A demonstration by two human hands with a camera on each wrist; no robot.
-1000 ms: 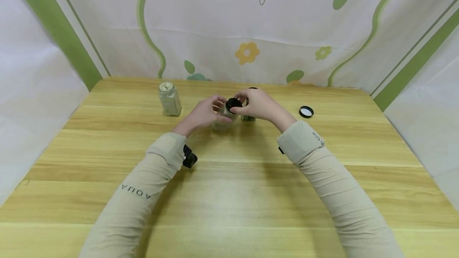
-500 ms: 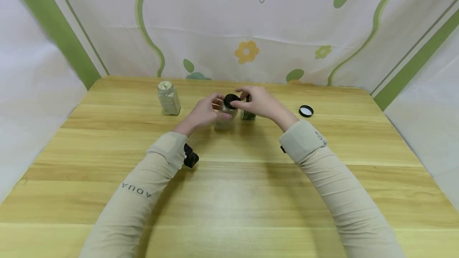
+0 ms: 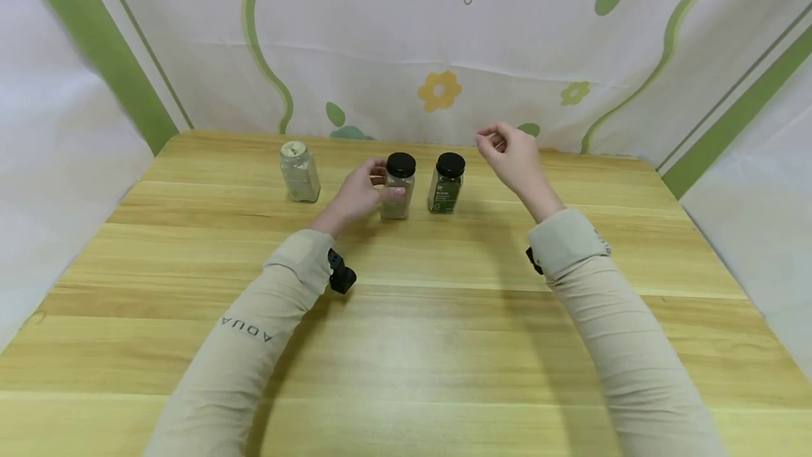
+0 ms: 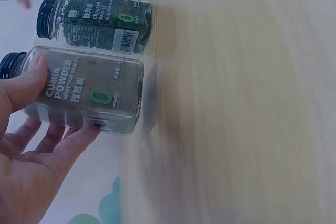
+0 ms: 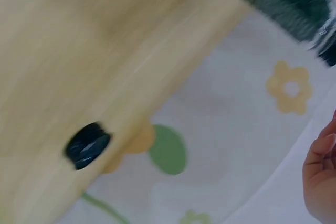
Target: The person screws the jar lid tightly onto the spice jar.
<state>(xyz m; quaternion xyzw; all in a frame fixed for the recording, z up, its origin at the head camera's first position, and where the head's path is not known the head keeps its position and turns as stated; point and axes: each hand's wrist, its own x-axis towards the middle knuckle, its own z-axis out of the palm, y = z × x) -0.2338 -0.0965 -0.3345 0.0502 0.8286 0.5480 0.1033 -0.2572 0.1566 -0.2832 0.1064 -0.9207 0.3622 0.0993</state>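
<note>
My left hand (image 3: pixel 357 196) grips a glass spice jar (image 4: pixel 89 90) labelled cumin powder, thumb on its front and fingers round the back. A black lid (image 3: pixel 401 164) sits on that jar, which is upright. Just right of it stands a second jar (image 3: pixel 446 185) of chopped parsley, also capped in black. My right hand (image 3: pixel 515 161) is raised beyond the parsley jar, fingers loosely curled with nothing between them. In the right wrist view a loose black lid (image 5: pixel 87 145) lies on the table; in the head view the right hand and wrist hide it.
A third glass jar (image 3: pixel 300 173) with no black lid and a pale top stands at the back left. The wooden table (image 3: pixel 406 344) ends at a white patterned curtain (image 3: pixel 374 34) behind the jars.
My right hand has let go of the cumin jar's lid and moved right and up. The cumin jar, still in my left hand, now stands straighter.
</note>
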